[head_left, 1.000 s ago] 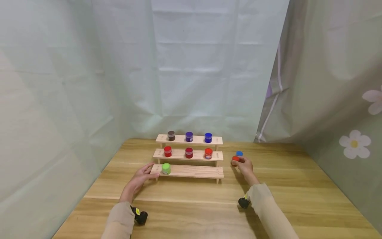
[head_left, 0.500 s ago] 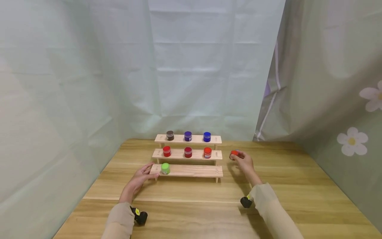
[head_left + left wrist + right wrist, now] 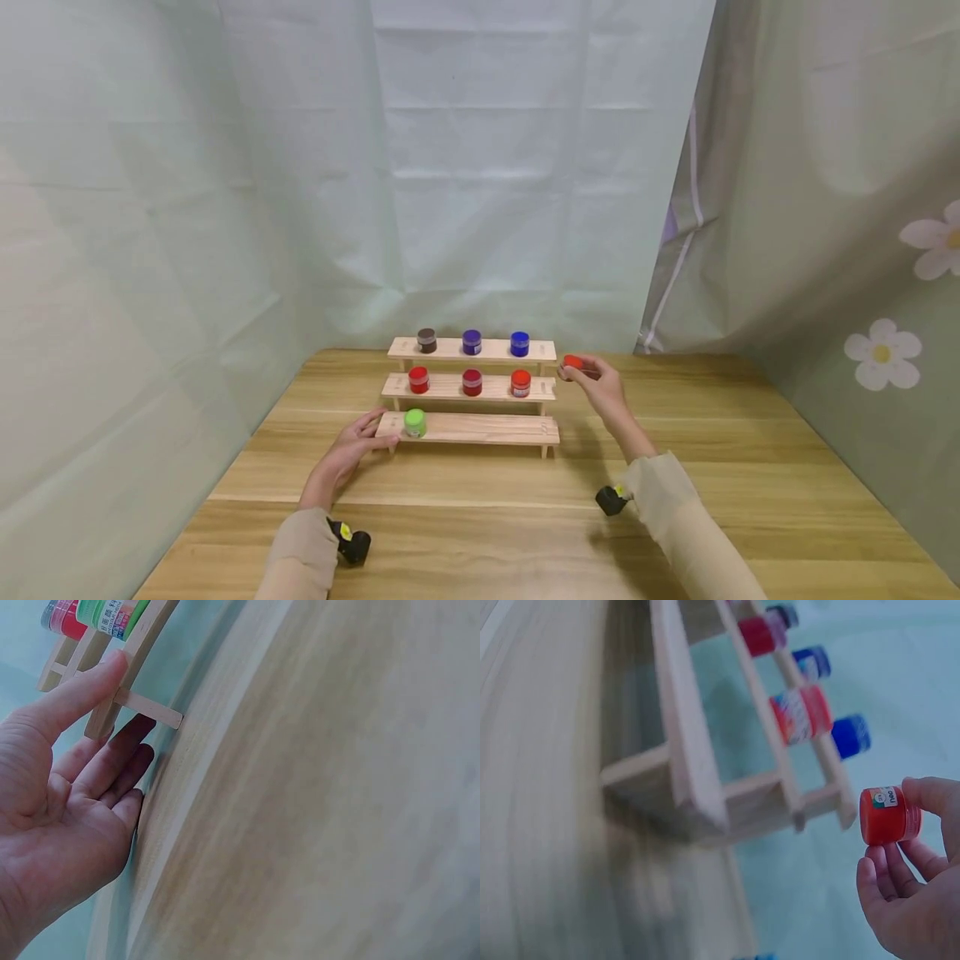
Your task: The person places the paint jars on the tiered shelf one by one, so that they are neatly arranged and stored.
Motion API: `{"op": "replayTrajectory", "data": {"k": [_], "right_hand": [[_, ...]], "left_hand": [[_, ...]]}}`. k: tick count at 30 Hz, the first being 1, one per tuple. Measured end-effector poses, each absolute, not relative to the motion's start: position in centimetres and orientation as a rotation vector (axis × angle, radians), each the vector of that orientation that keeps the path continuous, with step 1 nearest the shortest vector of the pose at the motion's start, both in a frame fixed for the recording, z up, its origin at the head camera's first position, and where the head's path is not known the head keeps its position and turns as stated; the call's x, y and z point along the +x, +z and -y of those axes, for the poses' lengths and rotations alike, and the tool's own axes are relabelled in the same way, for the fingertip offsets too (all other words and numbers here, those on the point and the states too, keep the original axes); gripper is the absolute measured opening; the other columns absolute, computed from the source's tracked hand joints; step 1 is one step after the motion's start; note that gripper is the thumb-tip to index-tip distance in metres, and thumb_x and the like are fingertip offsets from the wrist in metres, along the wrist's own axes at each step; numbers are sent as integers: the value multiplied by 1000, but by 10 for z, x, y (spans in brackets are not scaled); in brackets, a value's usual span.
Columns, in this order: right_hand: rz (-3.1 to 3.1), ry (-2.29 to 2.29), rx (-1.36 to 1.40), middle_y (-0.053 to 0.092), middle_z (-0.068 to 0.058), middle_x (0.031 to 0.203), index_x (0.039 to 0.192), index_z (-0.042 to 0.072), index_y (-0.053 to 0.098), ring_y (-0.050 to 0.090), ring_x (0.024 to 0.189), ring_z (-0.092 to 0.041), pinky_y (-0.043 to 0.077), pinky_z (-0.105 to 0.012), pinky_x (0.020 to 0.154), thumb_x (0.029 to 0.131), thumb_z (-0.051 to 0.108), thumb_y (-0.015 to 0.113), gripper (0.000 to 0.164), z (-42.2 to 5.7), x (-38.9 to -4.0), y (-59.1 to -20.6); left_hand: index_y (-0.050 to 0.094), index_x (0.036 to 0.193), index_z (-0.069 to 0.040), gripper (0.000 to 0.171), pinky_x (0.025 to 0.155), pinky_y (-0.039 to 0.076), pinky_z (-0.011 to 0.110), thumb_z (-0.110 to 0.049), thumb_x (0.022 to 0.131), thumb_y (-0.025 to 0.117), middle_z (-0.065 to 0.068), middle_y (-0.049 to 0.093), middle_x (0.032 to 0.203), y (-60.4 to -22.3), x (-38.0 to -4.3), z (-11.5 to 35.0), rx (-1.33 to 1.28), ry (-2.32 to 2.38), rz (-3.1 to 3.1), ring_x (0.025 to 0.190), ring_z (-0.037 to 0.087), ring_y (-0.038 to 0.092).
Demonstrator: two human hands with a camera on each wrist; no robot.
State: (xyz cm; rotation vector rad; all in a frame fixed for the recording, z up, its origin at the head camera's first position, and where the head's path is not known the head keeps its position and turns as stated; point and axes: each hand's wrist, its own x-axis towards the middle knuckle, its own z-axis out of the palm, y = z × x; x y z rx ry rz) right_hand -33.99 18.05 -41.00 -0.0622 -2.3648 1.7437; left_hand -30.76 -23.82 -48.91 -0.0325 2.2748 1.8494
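A three-tier wooden stand bears several small paint jars. My left hand holds the left end of its lowest shelf; in the left wrist view, the thumb lies along the plank and the fingers are at its other side. A light green jar stands near that thumb. My right hand pinches an orange-red paint jar between thumb and fingers, raised in the air just right of the top shelf. On the middle shelf are a red jar, a dark red jar and an orange-red one.
The top shelf carries a dark brown jar, a purple jar and a blue jar. A sliver of a blue thing shows at the right wrist view's bottom edge. Pale cloth hangs behind the wooden table.
My right hand has lifted the orange-red jar off the table and carried it up and leftward towards the stand. The left hand stays at the shelf end.
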Motion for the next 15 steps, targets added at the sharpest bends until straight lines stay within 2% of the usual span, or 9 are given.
{"op": "replayTrajectory", "data": {"k": [6,15], "right_hand": [[2377,1747,45,63,-21,124,128,2,59,60,111,-26,50,-22,86,91,25,69,45,-163,-330,-392],[2464,1719,252,65,-16,121,131,9,59,62,110,-27,53,-39,93,92,29,68,45,-134,-316,-379]], "left_hand": [[23,155,-7,83,119,8,64,-18,89,71,29,25,156,-491,-307,239,-23,1848,-2279,148,45,18],[21,155,-8,83,119,10,64,-19,89,70,29,24,156,-490,-308,239,-18,1839,-2286,148,45,18]]}}
